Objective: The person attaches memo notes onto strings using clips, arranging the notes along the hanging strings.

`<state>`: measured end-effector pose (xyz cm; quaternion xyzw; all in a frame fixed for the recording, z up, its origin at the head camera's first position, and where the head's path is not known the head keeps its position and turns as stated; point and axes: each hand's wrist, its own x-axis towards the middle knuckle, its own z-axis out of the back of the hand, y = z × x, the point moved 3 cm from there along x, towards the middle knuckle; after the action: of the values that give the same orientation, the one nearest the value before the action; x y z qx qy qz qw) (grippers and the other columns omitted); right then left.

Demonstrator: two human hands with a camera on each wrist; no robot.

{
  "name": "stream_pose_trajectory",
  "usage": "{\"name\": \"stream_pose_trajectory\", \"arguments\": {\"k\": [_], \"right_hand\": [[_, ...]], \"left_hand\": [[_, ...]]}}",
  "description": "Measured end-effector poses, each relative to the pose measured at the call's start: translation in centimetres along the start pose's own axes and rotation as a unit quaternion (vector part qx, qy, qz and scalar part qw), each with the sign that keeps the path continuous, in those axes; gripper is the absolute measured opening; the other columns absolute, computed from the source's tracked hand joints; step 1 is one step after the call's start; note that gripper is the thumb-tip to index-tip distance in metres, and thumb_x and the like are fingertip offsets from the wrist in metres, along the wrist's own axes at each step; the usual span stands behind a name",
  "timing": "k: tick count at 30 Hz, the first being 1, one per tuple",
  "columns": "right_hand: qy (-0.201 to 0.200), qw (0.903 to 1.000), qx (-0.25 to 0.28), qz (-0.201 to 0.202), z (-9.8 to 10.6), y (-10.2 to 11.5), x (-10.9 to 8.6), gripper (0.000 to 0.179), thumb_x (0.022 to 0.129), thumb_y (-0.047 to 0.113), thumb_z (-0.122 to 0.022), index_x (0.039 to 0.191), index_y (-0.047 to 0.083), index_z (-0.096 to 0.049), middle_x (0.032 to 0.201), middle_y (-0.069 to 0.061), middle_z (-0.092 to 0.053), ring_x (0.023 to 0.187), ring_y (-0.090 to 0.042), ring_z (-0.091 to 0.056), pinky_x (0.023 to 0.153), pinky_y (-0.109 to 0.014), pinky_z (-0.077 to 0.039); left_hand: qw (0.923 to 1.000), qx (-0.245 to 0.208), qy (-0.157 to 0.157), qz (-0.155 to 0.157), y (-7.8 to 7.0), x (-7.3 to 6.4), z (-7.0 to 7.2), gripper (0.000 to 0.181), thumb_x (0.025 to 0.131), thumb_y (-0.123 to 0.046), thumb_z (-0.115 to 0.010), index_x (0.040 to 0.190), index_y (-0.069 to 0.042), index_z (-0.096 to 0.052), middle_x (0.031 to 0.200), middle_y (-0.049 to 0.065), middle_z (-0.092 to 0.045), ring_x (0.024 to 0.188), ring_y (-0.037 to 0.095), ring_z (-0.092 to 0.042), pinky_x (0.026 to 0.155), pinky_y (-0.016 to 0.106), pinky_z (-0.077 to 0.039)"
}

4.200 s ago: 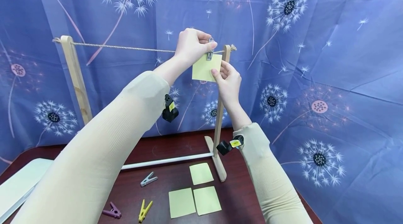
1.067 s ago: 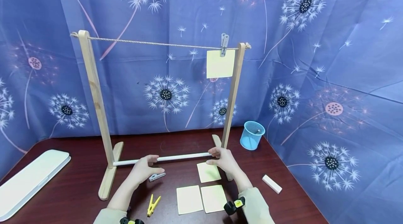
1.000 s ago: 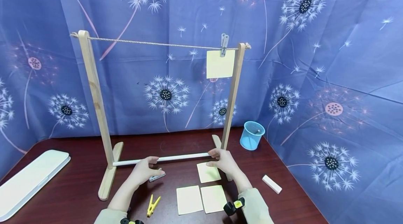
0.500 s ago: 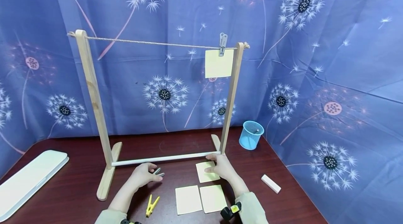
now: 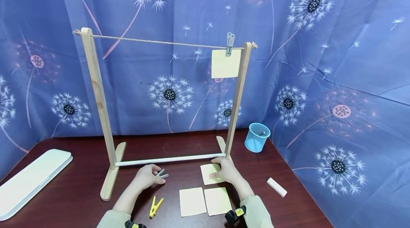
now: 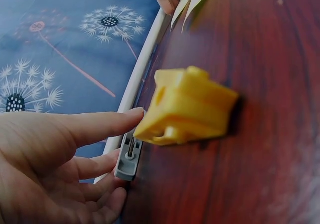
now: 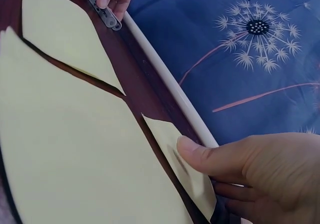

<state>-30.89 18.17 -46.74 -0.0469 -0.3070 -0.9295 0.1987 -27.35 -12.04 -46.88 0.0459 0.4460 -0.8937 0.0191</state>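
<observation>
My left hand (image 5: 145,177) pinches a grey clothespin (image 5: 162,174) between thumb and fingers, low over the table; the left wrist view shows its spring side (image 6: 129,156). A yellow clothespin (image 5: 155,207) lies in front of that hand. My right hand (image 5: 226,171) is at the far sticky note (image 5: 208,174), the thumb on its face and the fingers at its far edge, gripping it. Two more pale yellow sticky notes (image 5: 192,202) (image 5: 217,201) lie side by side nearer me. Another sticky note (image 5: 224,65) hangs from the rope under a second grey clothespin (image 5: 230,44).
A wooden stand (image 5: 99,100) carries the rope (image 5: 153,41) on top and a white rod (image 5: 169,159) low down, just behind both hands. A white case (image 5: 35,181) lies at left. On the right stand a blue mesh cup (image 5: 255,141) and a white block (image 5: 277,187).
Both hands came down from the rope, leaving a note clipped there. My left hand took hold of the grey clothespin and turned it; my right hand moved slightly nearer me onto the far note.
</observation>
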Motion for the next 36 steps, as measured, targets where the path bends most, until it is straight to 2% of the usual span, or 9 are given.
{"name": "stream_pose_trajectory", "arguments": {"k": [6, 13, 16, 27, 33, 36], "right_hand": [[-0.009, 0.9989, -0.036, 0.028, 0.0, 0.16, 0.15, 0.058, 0.062, 0.01, -0.09, 0.11, -0.01, -0.067, 0.112, -0.022, -0.069, 0.113, -0.039, -0.061, 0.098, -0.049, -0.045], [-0.01, 0.9988, -0.041, 0.024, 0.0, 0.06, 0.24, 0.059, 0.062, 0.012, -0.09, 0.111, -0.01, -0.067, 0.116, -0.023, -0.066, 0.116, -0.041, -0.058, 0.101, -0.052, -0.042], [-0.016, 0.9984, -0.048, 0.027, 0.0, 0.09, 0.26, 0.057, 0.061, 0.012, -0.091, 0.109, -0.008, -0.068, 0.113, -0.022, -0.067, 0.113, -0.04, -0.059, 0.099, -0.051, -0.044], [-0.029, 0.9995, -0.007, -0.013, -0.1, 0.05, -0.09, 0.054, 0.061, 0.009, -0.092, 0.106, 0.0, -0.064, 0.108, -0.014, -0.068, 0.107, -0.034, -0.06, 0.093, -0.046, -0.048], [-0.045, 0.9989, 0.002, 0.013, 0.04, 0.19, -0.21, 0.051, 0.061, 0.008, -0.091, 0.101, 0.004, -0.06, 0.102, -0.008, -0.066, 0.099, -0.028, -0.06, 0.087, -0.042, -0.048], [-0.046, 0.9988, 0.001, 0.016, 0.0, 0.05, -0.17, 0.049, 0.061, 0.009, -0.091, 0.1, 0.005, -0.061, 0.101, -0.007, -0.066, 0.1, -0.027, -0.06, 0.089, -0.042, -0.048]], "left_hand": [[1.0, 0.0, -0.008, 0.002, 0.05, 0.29, -0.08, 0.045, 0.063, -0.004, -0.087, 0.101, 0.006, -0.064, 0.086, 0.01, -0.06, 0.076, 0.017, -0.057, 0.064, 0.027, -0.048], [1.0, -0.001, -0.006, 0.002, 0.05, 0.44, -0.31, 0.045, 0.063, -0.003, -0.087, 0.1, 0.006, -0.064, 0.085, 0.01, -0.061, 0.072, 0.016, -0.058, 0.06, 0.026, -0.05], [0.9999, 0.005, -0.01, 0.003, 0.06, 0.54, -0.32, 0.045, 0.063, -0.004, -0.087, 0.1, 0.005, -0.064, 0.085, 0.009, -0.06, 0.073, 0.017, -0.058, 0.06, 0.026, -0.049], [0.9997, -0.001, -0.012, 0.019, 0.15, 0.39, -0.52, 0.042, 0.065, -0.004, -0.087, 0.099, 0.006, -0.063, 0.085, 0.01, -0.062, 0.062, 0.013, -0.059, 0.056, 0.026, -0.051], [0.9997, 0.004, -0.016, 0.018, 0.26, 0.31, -0.53, 0.04, 0.067, -0.006, -0.086, 0.097, 0.006, -0.064, 0.084, 0.009, -0.062, 0.064, 0.014, -0.059, 0.057, 0.027, -0.05], [0.9996, 0.018, -0.02, 0.013, 0.25, 0.33, -0.47, 0.039, 0.067, -0.008, -0.086, 0.097, 0.005, -0.064, 0.084, 0.008, -0.062, 0.068, 0.015, -0.059, 0.06, 0.026, -0.049]]}}
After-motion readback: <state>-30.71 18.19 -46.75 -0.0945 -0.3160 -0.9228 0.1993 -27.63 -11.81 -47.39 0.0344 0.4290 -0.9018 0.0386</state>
